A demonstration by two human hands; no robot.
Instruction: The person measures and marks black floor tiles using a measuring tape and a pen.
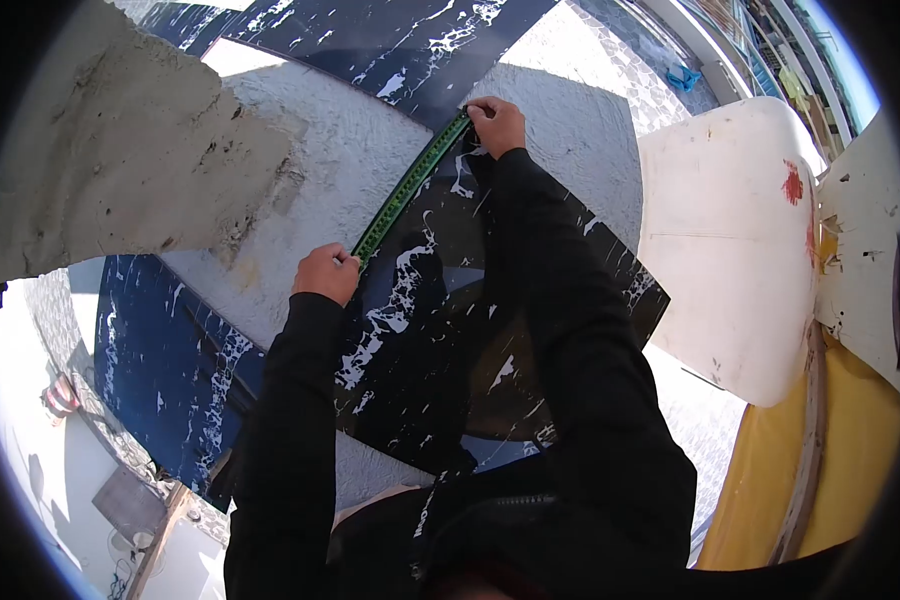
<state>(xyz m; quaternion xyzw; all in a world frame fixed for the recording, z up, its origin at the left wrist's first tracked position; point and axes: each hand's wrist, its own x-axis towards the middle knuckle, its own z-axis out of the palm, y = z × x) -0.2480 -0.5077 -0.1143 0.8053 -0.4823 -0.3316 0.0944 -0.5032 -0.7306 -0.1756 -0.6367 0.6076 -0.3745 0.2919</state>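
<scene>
A long green strip with regular dark marks, like a measuring tape (410, 186), lies stretched along the edge of a glossy black slab with white veins (395, 300). My left hand (328, 274) pinches the strip's near end at the slab's left edge. At the far end, by the slab's upper corner, the fingers of my right hand (498, 127) are closed on the strip. The slab rests in front of me on a rough pale grey surface (310, 130), and my right sleeve crosses over it.
Another dark veined slab (370, 40) lies at the top, and a bluish one (160, 350) at the left. A rough grey block (120, 140) juts in at upper left. A white plastic container (725, 250) stands right, above yellow sheeting (855, 450) with a wooden pole (805, 460).
</scene>
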